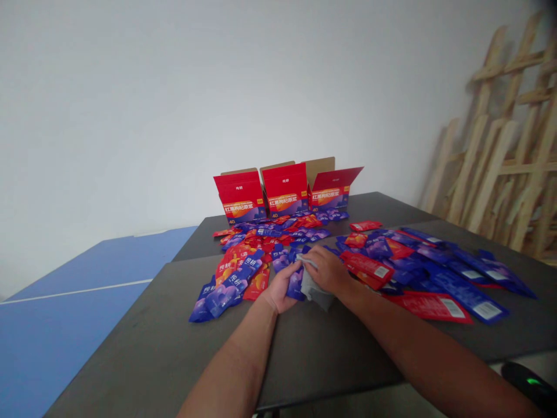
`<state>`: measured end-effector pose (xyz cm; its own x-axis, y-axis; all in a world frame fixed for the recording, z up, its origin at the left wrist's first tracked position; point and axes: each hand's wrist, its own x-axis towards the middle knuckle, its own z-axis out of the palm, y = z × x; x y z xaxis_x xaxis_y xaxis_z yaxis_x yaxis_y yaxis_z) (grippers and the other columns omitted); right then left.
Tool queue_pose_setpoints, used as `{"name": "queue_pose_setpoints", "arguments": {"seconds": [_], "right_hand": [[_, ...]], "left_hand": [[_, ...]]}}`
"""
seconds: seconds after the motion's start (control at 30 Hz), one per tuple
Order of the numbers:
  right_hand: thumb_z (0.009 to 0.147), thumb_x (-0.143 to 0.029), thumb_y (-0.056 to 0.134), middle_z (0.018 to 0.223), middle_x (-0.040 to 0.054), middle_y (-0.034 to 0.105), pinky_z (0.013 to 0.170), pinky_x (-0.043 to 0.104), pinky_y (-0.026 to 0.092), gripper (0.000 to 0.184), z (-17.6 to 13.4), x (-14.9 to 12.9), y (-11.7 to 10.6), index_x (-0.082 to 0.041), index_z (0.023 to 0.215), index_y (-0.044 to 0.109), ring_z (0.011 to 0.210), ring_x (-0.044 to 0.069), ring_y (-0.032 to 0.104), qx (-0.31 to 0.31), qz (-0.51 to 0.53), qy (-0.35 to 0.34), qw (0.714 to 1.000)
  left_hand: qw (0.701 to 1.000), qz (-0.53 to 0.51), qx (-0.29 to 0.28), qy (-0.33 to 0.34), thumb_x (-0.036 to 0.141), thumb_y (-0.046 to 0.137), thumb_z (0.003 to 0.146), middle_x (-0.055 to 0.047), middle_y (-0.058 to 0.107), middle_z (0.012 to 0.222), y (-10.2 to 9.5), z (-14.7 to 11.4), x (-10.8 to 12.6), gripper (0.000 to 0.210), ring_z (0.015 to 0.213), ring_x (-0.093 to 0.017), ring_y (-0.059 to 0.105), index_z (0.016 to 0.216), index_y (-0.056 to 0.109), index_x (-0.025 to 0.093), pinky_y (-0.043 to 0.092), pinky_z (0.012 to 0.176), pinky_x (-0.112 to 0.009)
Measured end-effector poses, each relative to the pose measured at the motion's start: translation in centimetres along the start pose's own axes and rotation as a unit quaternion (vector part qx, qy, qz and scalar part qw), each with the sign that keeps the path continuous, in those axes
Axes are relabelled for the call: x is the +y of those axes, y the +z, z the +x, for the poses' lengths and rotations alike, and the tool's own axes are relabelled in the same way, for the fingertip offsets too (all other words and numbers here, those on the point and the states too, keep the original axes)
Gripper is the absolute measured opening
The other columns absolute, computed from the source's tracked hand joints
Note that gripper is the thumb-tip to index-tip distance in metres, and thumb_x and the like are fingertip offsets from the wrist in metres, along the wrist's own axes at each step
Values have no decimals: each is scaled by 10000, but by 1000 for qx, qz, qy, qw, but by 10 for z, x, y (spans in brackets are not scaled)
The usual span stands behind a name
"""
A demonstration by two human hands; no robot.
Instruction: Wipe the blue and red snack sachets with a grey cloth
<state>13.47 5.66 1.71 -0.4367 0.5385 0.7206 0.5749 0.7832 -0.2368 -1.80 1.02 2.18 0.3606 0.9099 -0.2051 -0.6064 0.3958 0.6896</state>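
Near the middle of the dark table, my left hand (281,290) is closed on a purple sachet (295,283). My right hand (327,268) grips a grey cloth (314,288) and presses it against that sachet; part of the cloth hangs down below the fingers. Left of my hands lies an overlapping group of red and purple sachets (234,283). A larger loose heap of purple and red sachets (404,261) spreads to the right, some with white barcode labels facing up. Another pile of mixed sachets (278,229) lies beyond my hands.
Three red printed cartons with raised flaps stand along the back: a left carton (240,200), a middle carton (286,194) and a right carton (331,191). A blue table (100,290) adjoins on the left. Wooden frames (505,145) lean against the wall at right.
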Motion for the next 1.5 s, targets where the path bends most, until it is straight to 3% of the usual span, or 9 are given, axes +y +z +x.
{"name": "queue_pose_setpoints", "arguments": {"seconds": [0.13,0.37,0.47,0.6,0.73,1.0,1.17,1.4,1.5], "right_hand": [[869,-209,504,942,90,613,830,358,477,176,3,10,-3,-192,976,643,919,221,563,27,-12,33,999],[884,-247,485,985,105,611,865,375,469,216,5,22,-11,-191,1031,633,952,234,564,73,-7,88,993],[881,-228,500,975,85,616,829,347,481,203,1,12,-12,-201,1017,647,919,203,568,23,25,-24,999],[865,-226,551,947,52,630,807,321,461,174,-5,-14,-2,-234,992,670,892,177,563,-73,30,-207,975],[869,-236,559,924,42,623,800,331,440,160,-6,-31,9,-253,983,671,869,180,546,-88,13,-256,963],[881,-197,515,896,64,593,749,318,455,158,-2,-28,4,-205,933,663,848,189,538,-51,16,-115,992],[883,-209,505,916,72,593,794,330,467,127,-1,-13,7,-191,948,613,892,202,555,18,45,-10,999],[878,-268,496,841,58,583,758,333,446,101,5,8,6,-199,854,566,837,207,558,86,28,107,990],[873,-296,497,822,53,585,750,336,445,129,8,16,2,-197,820,560,822,209,562,111,41,148,982]], "left_hand": [[999,3,19,-31,90,578,628,-38,648,675,-1,-1,-1,293,642,-171,646,913,634,129,527,671,-304],[996,-62,48,-35,125,565,676,-46,661,686,-7,0,7,163,623,-161,629,827,627,123,523,638,-292],[996,-84,29,-13,311,594,757,-63,677,728,-8,2,13,237,646,-183,639,892,645,124,513,632,-304],[998,-58,-2,-11,516,553,782,-98,693,788,-8,3,16,464,764,-244,663,980,660,110,510,723,-363],[999,-40,6,5,609,525,779,-102,693,797,-5,4,13,568,796,-254,661,992,661,100,505,741,-354],[998,-43,-42,1,655,497,793,-78,687,837,2,6,1,583,807,-217,669,1051,617,146,501,761,-317],[998,-16,-48,-22,656,441,824,-97,701,856,3,7,-7,601,835,-220,670,1054,624,132,497,764,-316],[999,27,-18,-34,544,555,816,-26,648,658,2,6,-8,426,498,-104,563,909,646,139,378,439,-192],[999,18,-9,-42,484,601,805,-15,627,645,2,4,-4,344,489,-90,543,854,632,145,327,396,-172]]}}
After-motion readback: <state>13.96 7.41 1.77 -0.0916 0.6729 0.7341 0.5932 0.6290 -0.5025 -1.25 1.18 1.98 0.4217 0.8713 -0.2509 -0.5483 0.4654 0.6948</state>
